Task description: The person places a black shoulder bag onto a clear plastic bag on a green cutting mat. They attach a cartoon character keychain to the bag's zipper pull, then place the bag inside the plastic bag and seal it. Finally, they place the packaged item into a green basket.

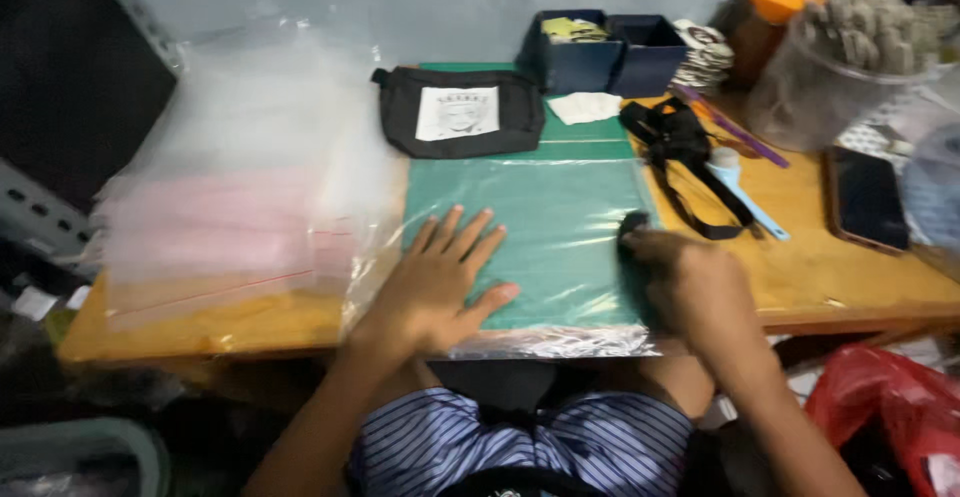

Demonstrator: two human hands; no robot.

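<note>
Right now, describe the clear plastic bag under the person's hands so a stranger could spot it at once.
On the wooden table lies a green cutting mat. The clear plastic bag lies flat over the mat's near half, with the left hand spread on it. Unlike the tall stack of bags to its left, it is a single sheet.

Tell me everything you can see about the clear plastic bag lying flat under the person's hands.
The clear plastic bag is thin, glossy and see-through, so the green cutting mat beneath shows through it. It lies flat on the wooden table, its crinkled near edge hanging just past the table's front. The left hand presses on it with fingers spread; the right hand, blurred, rests at its right edge over something dark. It looks empty.
</note>
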